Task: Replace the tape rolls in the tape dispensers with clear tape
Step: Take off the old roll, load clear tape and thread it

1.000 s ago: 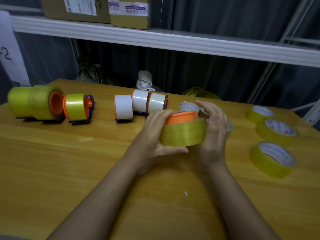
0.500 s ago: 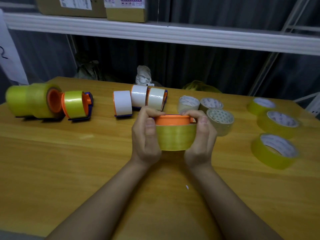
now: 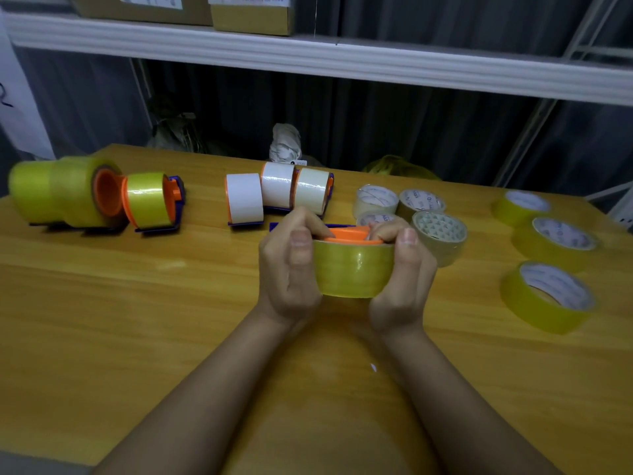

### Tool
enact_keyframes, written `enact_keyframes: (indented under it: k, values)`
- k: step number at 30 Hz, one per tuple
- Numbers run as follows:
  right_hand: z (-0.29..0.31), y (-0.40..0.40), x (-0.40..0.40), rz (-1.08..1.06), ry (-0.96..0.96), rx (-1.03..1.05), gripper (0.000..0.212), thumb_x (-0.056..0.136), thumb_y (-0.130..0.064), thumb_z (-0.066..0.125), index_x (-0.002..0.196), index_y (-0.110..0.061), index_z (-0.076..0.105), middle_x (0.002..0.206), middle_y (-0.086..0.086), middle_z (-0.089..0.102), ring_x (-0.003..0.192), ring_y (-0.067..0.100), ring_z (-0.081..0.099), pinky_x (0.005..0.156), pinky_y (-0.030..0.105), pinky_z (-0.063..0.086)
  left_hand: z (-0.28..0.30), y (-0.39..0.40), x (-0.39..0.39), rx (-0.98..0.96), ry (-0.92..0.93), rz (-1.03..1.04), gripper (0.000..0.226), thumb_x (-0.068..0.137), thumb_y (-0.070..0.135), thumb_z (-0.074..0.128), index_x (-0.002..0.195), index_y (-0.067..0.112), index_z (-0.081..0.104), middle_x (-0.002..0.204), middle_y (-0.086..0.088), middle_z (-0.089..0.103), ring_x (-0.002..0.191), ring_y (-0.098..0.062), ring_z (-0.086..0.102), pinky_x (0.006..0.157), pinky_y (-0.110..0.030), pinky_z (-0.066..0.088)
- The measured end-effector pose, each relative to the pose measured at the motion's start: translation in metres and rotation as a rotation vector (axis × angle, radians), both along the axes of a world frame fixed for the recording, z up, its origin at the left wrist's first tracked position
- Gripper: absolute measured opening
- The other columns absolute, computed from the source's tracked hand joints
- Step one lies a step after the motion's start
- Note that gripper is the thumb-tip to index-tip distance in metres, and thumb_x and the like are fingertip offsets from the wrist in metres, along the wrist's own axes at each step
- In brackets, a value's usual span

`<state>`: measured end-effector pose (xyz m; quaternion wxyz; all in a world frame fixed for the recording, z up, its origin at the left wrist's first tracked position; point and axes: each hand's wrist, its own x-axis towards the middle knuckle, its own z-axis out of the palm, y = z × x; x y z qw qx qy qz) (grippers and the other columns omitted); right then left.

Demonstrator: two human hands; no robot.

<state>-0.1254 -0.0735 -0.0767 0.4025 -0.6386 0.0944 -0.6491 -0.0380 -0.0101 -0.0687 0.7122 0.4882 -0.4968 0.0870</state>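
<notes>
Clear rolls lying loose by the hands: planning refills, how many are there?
4, clustered just right of the hands: back left, back right, front right, and one partly hidden behind the fingers. More could be hidden.

There is a single view, from a camera worn on the person's head, looking forward and down across the table (image 3: 102, 320). It sits close: both forearms run up from the bottom edge, and the left hand (image 3: 291, 269) and right hand (image 3: 400, 279) meet near the centre of the picture. The wide angle bends straight lines, so the shelf (image 3: 308, 60) along the top appears to sag toward the right. The table's near edge shows at the lower left corner, its far edge about a third of the way down, with dark curtain (image 3: 411, 125) behind. No second view shares the scene.
</notes>
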Motion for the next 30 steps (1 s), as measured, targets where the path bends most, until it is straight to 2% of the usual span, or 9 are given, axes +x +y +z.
enact_keyframes:
  k: [4, 7, 10, 13, 16, 20, 24, 28, 30]
  values:
    - [-0.001, -0.007, -0.004, -0.069, 0.041, -0.006, 0.036, 0.094, -0.023, 0.027, 0.074, -0.011, 0.055, 0.070, 0.005, 0.054, 0.071, 0.010, 0.052, 0.067, 0.024, 0.042, 0.004, 0.000, 0.010, 0.183, -0.086, -0.151, 0.035, 0.097, 0.040, 0.026, 0.078, 0.028, 0.053, 0.072, 0.008, 0.054, 0.069, -0.004, 0.051, 0.061, -0.026, 0.039]
    - [-0.003, -0.013, -0.008, -0.097, 0.083, -0.066, 0.041, 0.095, -0.022, 0.028, 0.074, -0.008, 0.061, 0.069, 0.008, 0.057, 0.070, 0.016, 0.055, 0.066, 0.031, 0.044, 0.005, 0.002, 0.020, 0.404, -0.153, -0.294, 0.048, 0.093, 0.061, 0.031, 0.079, 0.027, 0.062, 0.075, 0.008, 0.061, 0.072, -0.006, 0.056, 0.063, -0.024, 0.040]
    - [-0.005, -0.016, -0.008, -0.128, 0.157, -0.116, 0.042, 0.096, -0.021, 0.029, 0.077, -0.008, 0.064, 0.074, 0.002, 0.060, 0.074, 0.017, 0.058, 0.068, 0.037, 0.047, 0.004, 0.003, 0.017, 0.567, -0.169, -0.358, 0.037, 0.086, 0.054, 0.048, 0.069, 0.022, 0.057, 0.064, 0.005, 0.050, 0.061, -0.004, 0.046, 0.056, -0.023, 0.036]
    - [-0.001, -0.020, -0.006, -0.181, 0.164, -0.073, 0.034, 0.097, -0.024, 0.029, 0.100, -0.014, 0.062, 0.097, -0.003, 0.060, 0.096, 0.019, 0.058, 0.085, 0.042, 0.047, 0.002, 0.002, 0.007, 0.534, -0.040, -0.381, 0.041, 0.089, 0.047, 0.048, 0.067, 0.013, 0.053, 0.064, 0.004, 0.043, 0.061, -0.005, 0.042, 0.058, -0.027, 0.034]
    - [-0.001, -0.023, -0.004, -0.242, 0.210, -0.013, 0.034, 0.096, -0.033, 0.033, 0.119, -0.017, 0.054, 0.120, 0.004, 0.051, 0.118, 0.023, 0.048, 0.102, 0.041, 0.039, 0.005, -0.001, 0.008, 0.481, 0.269, -0.404, 0.036, 0.095, 0.042, 0.044, 0.082, 0.018, 0.068, 0.080, 0.001, 0.067, 0.079, -0.012, 0.063, 0.077, -0.029, 0.048]
    - [-0.008, -0.017, -0.004, -0.014, 0.474, 0.033, 0.058, 0.086, -0.057, 0.042, 0.139, -0.032, 0.035, 0.141, 0.002, 0.036, 0.134, 0.010, 0.032, 0.110, 0.018, 0.027, 0.014, -0.002, 0.006, 0.460, 0.409, -0.382, 0.054, 0.097, 0.048, 0.039, 0.099, 0.003, 0.067, 0.099, -0.017, 0.070, 0.099, -0.030, 0.065, 0.095, -0.045, 0.049]
    - [-0.005, -0.020, -0.010, 0.062, 0.632, -0.009, 0.089, 0.072, -0.067, 0.057, 0.146, -0.046, 0.013, 0.152, -0.007, 0.017, 0.142, 0.009, 0.019, 0.116, 0.040, 0.027, 0.015, -0.001, 0.007, 0.469, 0.498, -0.459, 0.043, 0.100, 0.036, 0.032, 0.091, 0.016, 0.069, 0.079, 0.001, 0.074, 0.081, -0.012, 0.070, 0.082, -0.025, 0.055]
    - [0.001, -0.019, -0.019, 0.131, 0.714, -0.035, 0.107, 0.059, -0.067, 0.070, 0.145, -0.055, 0.007, 0.148, -0.026, 0.009, 0.142, 0.006, 0.016, 0.112, 0.038, 0.029, 0.015, 0.001, 0.011, 0.386, 0.585, -0.526, 0.043, 0.093, 0.038, 0.040, 0.078, 0.012, 0.070, 0.068, -0.010, 0.068, 0.065, -0.020, 0.067, 0.068, -0.027, 0.057]
    - [0.003, -0.018, -0.020, 0.183, 0.696, -0.019, 0.111, 0.057, -0.060, 0.077, 0.144, -0.058, 0.007, 0.145, -0.025, 0.013, 0.141, 0.010, 0.021, 0.111, 0.043, 0.034, 0.015, 0.003, 0.013, 0.365, 0.606, -0.570, 0.037, 0.091, 0.037, 0.049, 0.087, 0.005, 0.068, 0.071, -0.013, 0.067, 0.068, -0.023, 0.065, 0.072, -0.032, 0.056]
